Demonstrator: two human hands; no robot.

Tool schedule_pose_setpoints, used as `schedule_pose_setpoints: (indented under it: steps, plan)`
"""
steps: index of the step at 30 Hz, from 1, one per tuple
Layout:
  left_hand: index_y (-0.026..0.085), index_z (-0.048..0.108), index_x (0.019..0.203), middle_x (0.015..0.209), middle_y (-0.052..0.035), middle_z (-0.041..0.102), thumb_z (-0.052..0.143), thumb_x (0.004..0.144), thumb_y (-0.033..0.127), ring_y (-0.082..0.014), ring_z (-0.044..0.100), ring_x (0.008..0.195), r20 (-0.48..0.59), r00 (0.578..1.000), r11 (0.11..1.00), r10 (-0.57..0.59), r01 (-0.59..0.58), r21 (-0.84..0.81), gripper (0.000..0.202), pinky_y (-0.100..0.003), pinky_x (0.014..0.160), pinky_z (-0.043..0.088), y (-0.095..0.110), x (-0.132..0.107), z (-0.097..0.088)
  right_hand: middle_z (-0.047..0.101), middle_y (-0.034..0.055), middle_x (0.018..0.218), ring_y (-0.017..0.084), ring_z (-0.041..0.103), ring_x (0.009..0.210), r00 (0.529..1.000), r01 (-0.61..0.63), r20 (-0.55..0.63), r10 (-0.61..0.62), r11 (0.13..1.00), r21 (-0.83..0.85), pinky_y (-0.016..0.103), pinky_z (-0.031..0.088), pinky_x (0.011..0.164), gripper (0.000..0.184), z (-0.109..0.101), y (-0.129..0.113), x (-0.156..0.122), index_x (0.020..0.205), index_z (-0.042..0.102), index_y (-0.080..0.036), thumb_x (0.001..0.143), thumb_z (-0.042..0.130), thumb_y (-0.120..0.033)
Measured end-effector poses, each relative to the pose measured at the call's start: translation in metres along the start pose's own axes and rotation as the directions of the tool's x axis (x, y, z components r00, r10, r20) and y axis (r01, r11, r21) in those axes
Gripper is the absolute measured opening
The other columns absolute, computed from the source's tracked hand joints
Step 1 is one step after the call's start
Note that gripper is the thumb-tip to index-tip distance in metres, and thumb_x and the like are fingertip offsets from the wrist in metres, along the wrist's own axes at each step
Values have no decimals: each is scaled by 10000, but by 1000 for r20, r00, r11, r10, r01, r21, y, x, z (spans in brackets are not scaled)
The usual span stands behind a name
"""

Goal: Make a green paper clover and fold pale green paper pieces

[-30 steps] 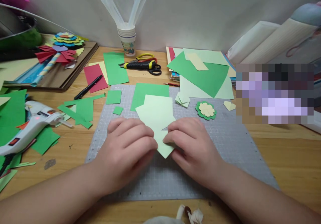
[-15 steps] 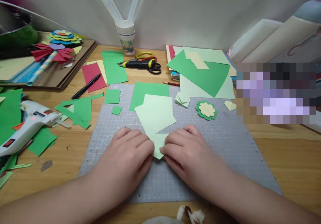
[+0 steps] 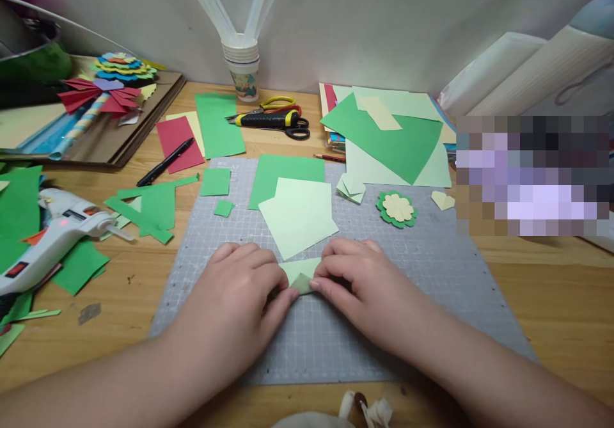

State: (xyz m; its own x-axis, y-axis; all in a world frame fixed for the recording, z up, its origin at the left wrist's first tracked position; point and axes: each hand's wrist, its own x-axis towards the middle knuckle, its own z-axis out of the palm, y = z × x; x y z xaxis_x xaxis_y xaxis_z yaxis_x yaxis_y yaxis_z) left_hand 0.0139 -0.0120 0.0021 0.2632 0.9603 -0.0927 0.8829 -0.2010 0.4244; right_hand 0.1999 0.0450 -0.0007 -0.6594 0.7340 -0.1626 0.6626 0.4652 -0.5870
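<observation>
A small pale green sheet of paper [image 3: 300, 268] lies on the grey cutting mat [image 3: 307, 345], its near corner turned up into a small triangle. My left hand [image 3: 249, 287] is closed on its left side, thumb against the folded edge. At the right side, my right hand [image 3: 355, 274] pinches the same edge with thumb and fingers. Parts of the sheet are hidden under both hands. Just beyond it are larger pale green sheets [image 3: 302, 217], overlapping a green square [image 3: 288, 169]. A folded pale green piece [image 3: 351, 188] and a green and cream paper flower [image 3: 397, 209] lie to the right.
On the left are a white glue gun [image 3: 57, 236], green scraps [image 3: 153, 207] and a black pen [image 3: 165, 161]. Scissors and a black-yellow cutter [image 3: 266, 119] lie at the back near paper cups [image 3: 244, 73] holding clear sticks. Stacked coloured paper [image 3: 398, 146] sits back right.
The near corner of the pale green sheet has been folded up, away from me. Both thumbs have shifted along the new near edge. The view has moved slightly.
</observation>
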Motion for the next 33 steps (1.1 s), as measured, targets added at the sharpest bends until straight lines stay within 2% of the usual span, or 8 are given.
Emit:
schedule_pose_setpoints:
  steps: [8,14,25,33]
  plan:
    - [204,588,724,798,-2,566,513,876,288,-201,505,830,34,998,993,-50,53,-102,189,-366,746,338,-5,3,2,552,-2,871,160,505,796,1000,-16,26,15,1000,23,341,345,752,109,-2,1,2,733,596,-192,833,628,-221]
    - [208,582,737,796,17,578,691,744,314,-201,513,830,16,999,989,-33,35,-143,152,-353,733,331,-6,8,4,562,-17,862,160,521,851,999,6,38,-8,999,53,339,325,761,99,-2,3,3,738,598,-201,793,677,-182]
    - [194,602,684,746,28,592,650,739,201,-163,526,780,-29,1000,980,-9,3,-201,74,-328,717,335,-4,10,9,575,-55,817,144,521,849,999,27,-22,-25,994,103,328,271,742,125,6,4,3,728,624,-238,739,732,-176]
    - [197,612,697,754,19,597,616,739,176,-173,527,786,-26,1000,986,6,-10,-167,47,-342,728,332,-2,10,11,575,-30,817,173,509,857,1000,20,-12,-20,999,33,336,278,737,81,7,2,4,742,629,-233,780,682,-184]
